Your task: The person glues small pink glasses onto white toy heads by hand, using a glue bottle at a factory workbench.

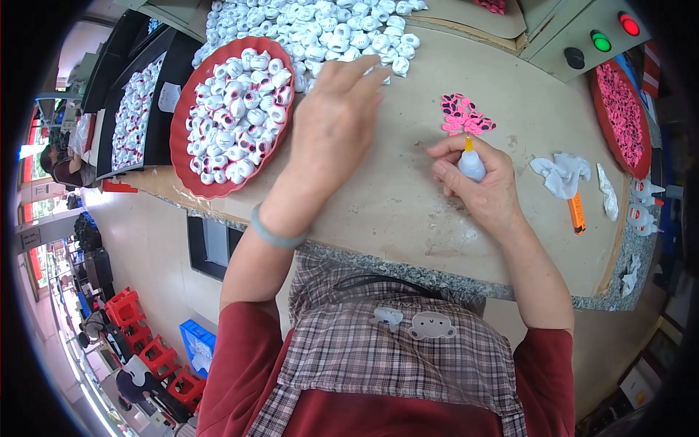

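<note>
My right hand [482,182] is closed around a small white squeeze bottle [472,167] with a yellow nozzle tip pointing away from me. Just beyond that tip lies a little heap of flat pink pieces with black spots [464,114]. My left hand [336,120], slightly blurred, hovers at the near edge of a big pile of small white rounded pieces [320,33]. Its fingers stretch forward, apart from each other; the thumb is hidden and nothing shows in the grasp. Left of it, a red scalloped tray [180,156] holds white pieces, several with pink and black parts on them.
On the right are a crumpled white tissue [562,175], an orange-handled tool [577,213] and a red tray [641,164] of pink pieces. Several glue bottles [641,218] hang past the table edge. A box with lit green and red buttons [601,41] stands at back right.
</note>
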`<state>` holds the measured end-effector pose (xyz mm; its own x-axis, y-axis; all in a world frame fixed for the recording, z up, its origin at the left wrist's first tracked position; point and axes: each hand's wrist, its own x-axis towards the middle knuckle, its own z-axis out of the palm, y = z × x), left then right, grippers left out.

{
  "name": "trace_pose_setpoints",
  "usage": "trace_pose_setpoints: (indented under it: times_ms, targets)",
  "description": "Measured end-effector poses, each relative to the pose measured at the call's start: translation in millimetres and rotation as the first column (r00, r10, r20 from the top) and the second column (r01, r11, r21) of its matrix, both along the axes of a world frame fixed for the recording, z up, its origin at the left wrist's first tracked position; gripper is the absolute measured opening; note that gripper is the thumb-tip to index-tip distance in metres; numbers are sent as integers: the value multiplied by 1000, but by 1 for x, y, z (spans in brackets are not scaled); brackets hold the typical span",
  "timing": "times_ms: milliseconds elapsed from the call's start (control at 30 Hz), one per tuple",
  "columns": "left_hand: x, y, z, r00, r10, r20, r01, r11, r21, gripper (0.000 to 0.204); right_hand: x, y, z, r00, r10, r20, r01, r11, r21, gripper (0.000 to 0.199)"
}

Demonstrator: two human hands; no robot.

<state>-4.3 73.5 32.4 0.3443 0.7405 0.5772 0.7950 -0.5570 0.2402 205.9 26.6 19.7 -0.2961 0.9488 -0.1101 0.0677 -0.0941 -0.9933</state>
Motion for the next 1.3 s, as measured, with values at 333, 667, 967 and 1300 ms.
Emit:
trace_pose_setpoints:
  times_ms: [333, 667, 967, 1300]
  targets:
    - [9, 6, -14, 992, 55, -118, -78, 975, -206, 22, 0, -1, 0, 1000, 0, -28, 0, 1000, 4, 11]
    - [-1, -38, -11, 615, 336, 714, 474, 566, -675, 28, 19, 5, 21, 990, 42, -131, -44, 999, -12, 31]
    - [7, -62, -13, 102, 572, 814, 877, 335, -346, 31, 24, 8, 19, 998, -20, -65, 31, 983, 181, 20]
    - [5, -68, -23, 79, 570, 818, 866, 367, -339, 35, 21, 5, 21, 938, -217, -271, 242, 968, 64, 33]
